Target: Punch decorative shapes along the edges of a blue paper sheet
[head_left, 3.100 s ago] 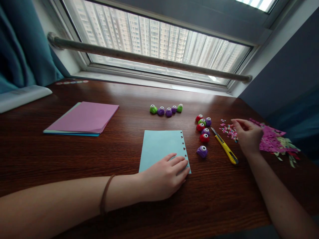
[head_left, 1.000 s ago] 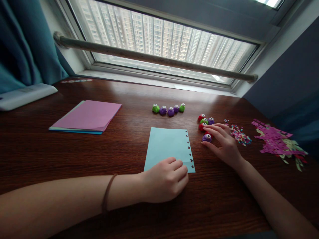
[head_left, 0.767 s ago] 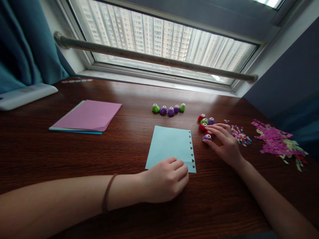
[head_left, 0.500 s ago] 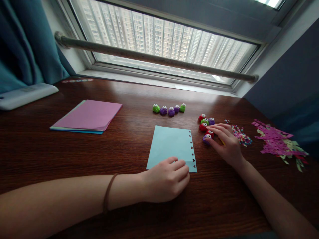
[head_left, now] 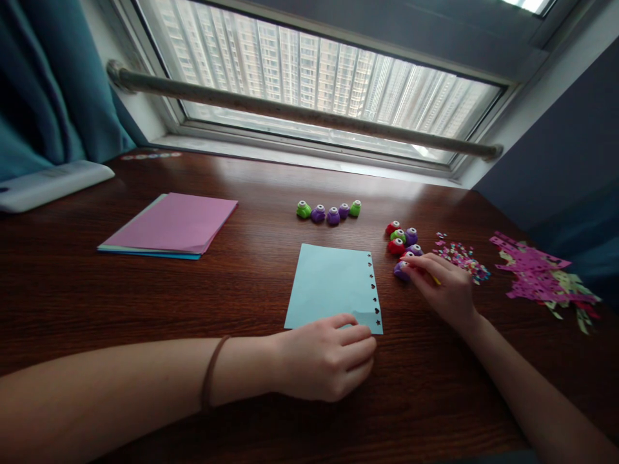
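Observation:
A light blue paper sheet (head_left: 333,283) lies on the dark wooden table (head_left: 242,303), with a row of small punched holes along its right edge. My left hand (head_left: 333,357) rests at the sheet's near edge, thumb and curled fingers holding the near right corner. My right hand (head_left: 445,287) is just right of the sheet, its fingertips pinched on a small purple punch (head_left: 401,270) that stands on the table. A yellow utility knife (head_left: 436,280) lies mostly hidden under that hand.
More small punches cluster (head_left: 400,238) behind my right hand, and several stand in a row (head_left: 329,211) farther back. A stack of pink paper (head_left: 169,225) lies at the left. Confetti (head_left: 461,254) and pink scraps (head_left: 536,274) are at the right. The window sill runs behind.
My right hand came from the confetti pile to the punches and closed its fingers on the purple one. My left hand shifted slightly right along the sheet's near edge.

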Motion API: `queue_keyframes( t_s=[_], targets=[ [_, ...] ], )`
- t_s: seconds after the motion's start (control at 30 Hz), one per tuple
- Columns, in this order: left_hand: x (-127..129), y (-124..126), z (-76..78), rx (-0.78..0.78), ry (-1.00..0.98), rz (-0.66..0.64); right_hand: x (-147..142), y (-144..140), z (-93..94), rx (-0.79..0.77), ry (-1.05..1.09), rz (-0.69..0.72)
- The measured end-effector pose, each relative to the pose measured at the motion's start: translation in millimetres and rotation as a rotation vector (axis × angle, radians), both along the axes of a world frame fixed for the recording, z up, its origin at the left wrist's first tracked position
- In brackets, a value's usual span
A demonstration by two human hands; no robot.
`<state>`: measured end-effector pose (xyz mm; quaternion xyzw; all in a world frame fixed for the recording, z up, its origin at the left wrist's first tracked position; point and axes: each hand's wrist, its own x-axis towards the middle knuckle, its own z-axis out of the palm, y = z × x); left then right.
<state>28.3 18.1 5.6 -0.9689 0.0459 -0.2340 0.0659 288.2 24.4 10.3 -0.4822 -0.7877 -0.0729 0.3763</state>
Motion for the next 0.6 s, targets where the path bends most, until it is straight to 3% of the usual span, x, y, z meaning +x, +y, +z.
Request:
queue_keyframes(
  t_s=[0.33,0.43,0.6],
  targets=[
    [-3.3,-2.7,2.7,-0.042,-0.059,-0.264,-29.5,-18.6,-0.8,-0.182,-0.156,0.240],
    [-6.5,-3.2,3.0,-0.047,-0.098,-0.275,-35.4,-22.0,-1.4,-0.195,-0.151,0.319],
    [-8.4,-5.0,2.9,-0.044,-0.156,-0.245,-37.9,-24.9,-5.5,-0.209,-0.134,0.312]
  ],
)
